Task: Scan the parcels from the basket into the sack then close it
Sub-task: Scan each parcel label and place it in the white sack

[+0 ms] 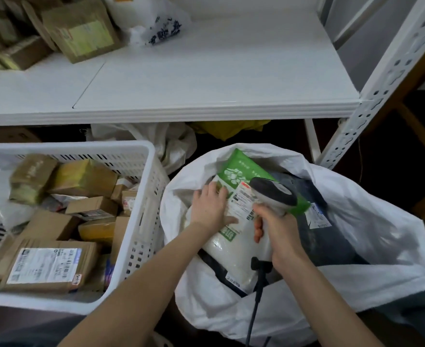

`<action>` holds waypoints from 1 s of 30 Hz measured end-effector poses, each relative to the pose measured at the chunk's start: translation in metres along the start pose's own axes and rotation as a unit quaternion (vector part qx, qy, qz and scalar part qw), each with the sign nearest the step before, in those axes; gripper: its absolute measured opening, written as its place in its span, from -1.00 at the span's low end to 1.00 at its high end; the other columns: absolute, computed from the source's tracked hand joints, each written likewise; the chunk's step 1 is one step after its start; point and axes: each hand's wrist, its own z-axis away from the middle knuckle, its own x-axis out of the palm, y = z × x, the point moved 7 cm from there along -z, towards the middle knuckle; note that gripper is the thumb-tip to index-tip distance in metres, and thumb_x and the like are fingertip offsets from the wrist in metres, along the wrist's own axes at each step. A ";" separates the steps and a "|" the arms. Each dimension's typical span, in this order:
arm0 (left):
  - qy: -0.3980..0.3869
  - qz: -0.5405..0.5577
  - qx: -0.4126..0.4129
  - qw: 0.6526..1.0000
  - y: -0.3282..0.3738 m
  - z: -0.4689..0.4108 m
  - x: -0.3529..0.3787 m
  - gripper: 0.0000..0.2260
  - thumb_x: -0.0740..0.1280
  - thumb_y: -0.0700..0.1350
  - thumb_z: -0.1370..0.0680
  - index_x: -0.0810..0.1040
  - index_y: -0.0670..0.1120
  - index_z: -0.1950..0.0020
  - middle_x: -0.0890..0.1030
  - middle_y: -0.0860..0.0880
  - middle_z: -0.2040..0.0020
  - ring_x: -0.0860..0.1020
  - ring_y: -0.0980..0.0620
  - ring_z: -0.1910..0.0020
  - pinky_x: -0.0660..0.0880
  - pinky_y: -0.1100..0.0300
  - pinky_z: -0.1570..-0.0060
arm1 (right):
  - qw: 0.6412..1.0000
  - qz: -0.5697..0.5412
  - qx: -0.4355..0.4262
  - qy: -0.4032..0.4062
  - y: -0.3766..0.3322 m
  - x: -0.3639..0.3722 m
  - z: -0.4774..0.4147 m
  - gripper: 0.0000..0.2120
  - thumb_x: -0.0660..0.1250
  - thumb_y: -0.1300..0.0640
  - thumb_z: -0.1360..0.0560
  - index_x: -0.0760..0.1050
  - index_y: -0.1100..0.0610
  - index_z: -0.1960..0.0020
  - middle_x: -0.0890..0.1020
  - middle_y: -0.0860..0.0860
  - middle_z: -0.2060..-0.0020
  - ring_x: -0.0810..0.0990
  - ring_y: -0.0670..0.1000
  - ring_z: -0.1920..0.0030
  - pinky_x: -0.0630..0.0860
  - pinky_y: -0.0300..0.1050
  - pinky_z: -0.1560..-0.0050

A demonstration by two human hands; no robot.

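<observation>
A white slotted basket (141,156) at the left holds several brown cardboard parcels (48,266). To its right stands an open white sack (371,246) with dark parcels inside. Over the sack's mouth lies a green and white bag parcel (229,249) bearing a shipping label. My left hand (210,209) lies on that parcel's left side with fingers spread over it. My right hand (279,234) grips the handle of a grey and white barcode scanner (274,194), whose head hangs right over the label. The scanner's black cable (256,301) drops toward the bottom edge.
A white metal shelf (206,78) runs across the top, with brown parcels (81,31) stacked at its left and a white plastic bag (156,21) behind. Its perforated upright (381,96) stands at the right. Crumpled white and yellow bags lie under the shelf.
</observation>
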 end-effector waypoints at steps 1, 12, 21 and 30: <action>0.059 0.026 0.011 0.998 0.007 -0.001 -0.012 -0.20 0.40 0.35 -0.33 0.28 -0.04 -0.42 0.31 -0.14 -0.38 0.31 -0.13 -0.36 0.27 -0.02 -0.32 | 1.000 -0.010 -0.005 0.004 -0.002 -0.002 -0.001 -0.79 0.40 0.23 -0.45 0.47 0.22 0.33 0.45 0.03 0.55 0.36 -0.06 0.59 0.34 -0.16 0.49; -0.133 -0.065 0.027 0.989 0.017 -0.025 0.051 -0.09 0.30 0.39 -0.39 -0.20 0.23 -0.54 -0.22 -0.11 -0.58 -0.17 -0.25 -0.54 -0.07 -0.27 -0.46 | 1.000 -0.017 -0.008 0.012 -0.008 -0.013 -0.012 -0.72 0.40 0.22 -0.45 0.44 0.19 0.41 0.45 0.02 0.56 0.38 -0.05 0.56 0.36 -0.18 0.45; -0.095 -0.056 0.078 0.991 0.014 -0.012 0.050 -0.40 0.17 0.00 -0.64 -0.10 0.12 -0.57 -0.22 -0.10 -0.58 -0.21 -0.19 -0.54 -0.12 -0.10 -0.51 | 1.000 -0.020 0.017 -0.009 0.006 -0.009 -0.012 -0.77 0.40 0.21 -0.46 0.46 0.20 0.35 0.44 0.02 0.55 0.37 -0.05 0.56 0.37 -0.15 0.44; -0.191 -0.097 0.063 0.975 0.002 0.023 0.077 -0.03 0.15 0.46 -0.42 -0.36 0.06 -0.54 -0.45 -0.15 -0.49 -0.35 -0.22 -0.50 -0.16 -0.23 -0.48 | 0.999 -0.012 0.044 -0.022 0.017 -0.015 -0.001 -0.79 0.41 0.21 -0.46 0.47 0.21 0.31 0.44 0.04 0.53 0.37 -0.06 0.56 0.36 -0.20 0.49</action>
